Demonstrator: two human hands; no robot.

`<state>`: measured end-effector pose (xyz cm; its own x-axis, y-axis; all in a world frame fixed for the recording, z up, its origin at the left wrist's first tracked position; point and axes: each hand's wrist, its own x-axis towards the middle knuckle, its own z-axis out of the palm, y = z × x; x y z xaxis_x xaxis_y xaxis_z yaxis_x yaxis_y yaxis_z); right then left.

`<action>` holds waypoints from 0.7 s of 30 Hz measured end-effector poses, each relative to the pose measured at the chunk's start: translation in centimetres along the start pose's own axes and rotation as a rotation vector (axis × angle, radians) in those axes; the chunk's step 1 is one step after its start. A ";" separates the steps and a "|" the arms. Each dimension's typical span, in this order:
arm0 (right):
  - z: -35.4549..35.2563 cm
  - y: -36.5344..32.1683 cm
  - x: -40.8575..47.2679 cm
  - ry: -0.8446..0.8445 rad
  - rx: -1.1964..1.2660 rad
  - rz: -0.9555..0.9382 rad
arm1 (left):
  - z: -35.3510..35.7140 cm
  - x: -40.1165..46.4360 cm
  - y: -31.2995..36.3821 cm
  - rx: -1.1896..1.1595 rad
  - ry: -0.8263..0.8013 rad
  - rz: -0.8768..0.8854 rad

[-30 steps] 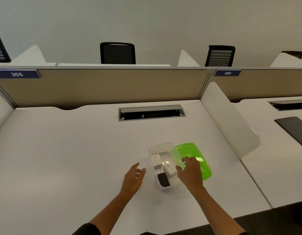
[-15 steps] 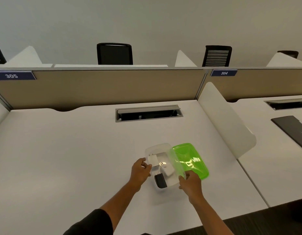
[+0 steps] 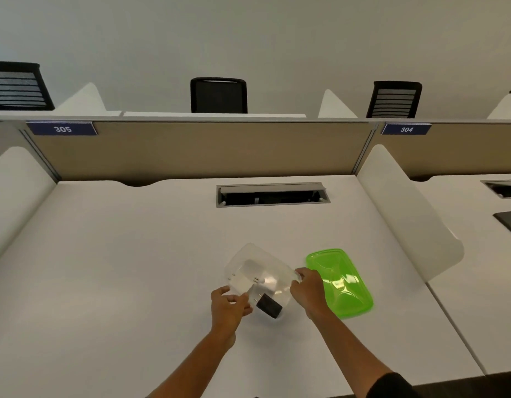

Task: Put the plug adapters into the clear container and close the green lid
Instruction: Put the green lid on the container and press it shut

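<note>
1. Gripping the clear container (image 3: 261, 275) from both sides, the two hands hold it over the white desk (image 3: 119, 268); whether its base touches the desk surface cannot be determined.
2. Left hand (image 3: 228, 307): fingers curled closed on the container's near-left edge.
3. Right hand (image 3: 308, 293): fingers closed on the container's right rim.
4. The container sits skewed to the desk edges, its far end pointing up and to the left in the head view.
5. Contents: a black plug adapter (image 3: 269, 306) lies at the near end, prongs toward the left hand. Two white plug adapters lie further in, one (image 3: 252, 268) near the far-left wall and one (image 3: 270, 284) close to the middle.
6. The green lid (image 3: 340, 282) lies flat on the desk just to the right of the container, apart from it and partly behind the right hand. The container is uncovered.
7. A recessed cable slot (image 3: 273, 195) sits in the desk behind the container, well apart from it.
8. A beige partition (image 3: 219, 150) with a "305" label (image 3: 62, 129) closes the rear of the desk.
</note>
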<state>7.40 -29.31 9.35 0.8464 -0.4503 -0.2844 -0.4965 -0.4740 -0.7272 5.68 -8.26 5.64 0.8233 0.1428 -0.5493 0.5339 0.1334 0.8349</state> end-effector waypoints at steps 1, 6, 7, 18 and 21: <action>0.4 -0.6 0.2 -0.023 -0.012 -0.022 | -0.5 -0.1 -0.2 -0.026 0.018 -0.026; 1.8 -3.5 1.1 -0.118 -0.012 -0.095 | -1.7 -0.7 -0.3 -0.182 0.079 -0.134; 2.0 -4.1 1.3 -0.133 -0.010 -0.107 | -1.7 -0.7 -0.4 -0.207 0.086 -0.163; 2.8 -6.5 2.4 -0.202 0.032 -0.183 | -1.8 -0.7 -0.8 -0.388 0.027 -0.295; 2.2 -5.8 2.5 -0.177 0.048 -0.211 | -3.0 -0.9 -0.5 -0.316 0.013 -0.281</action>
<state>12.81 -26.02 11.46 0.9527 -0.2044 -0.2248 -0.2994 -0.5051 -0.8095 4.14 -5.54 5.65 0.6504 0.0701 -0.7564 0.6507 0.4624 0.6023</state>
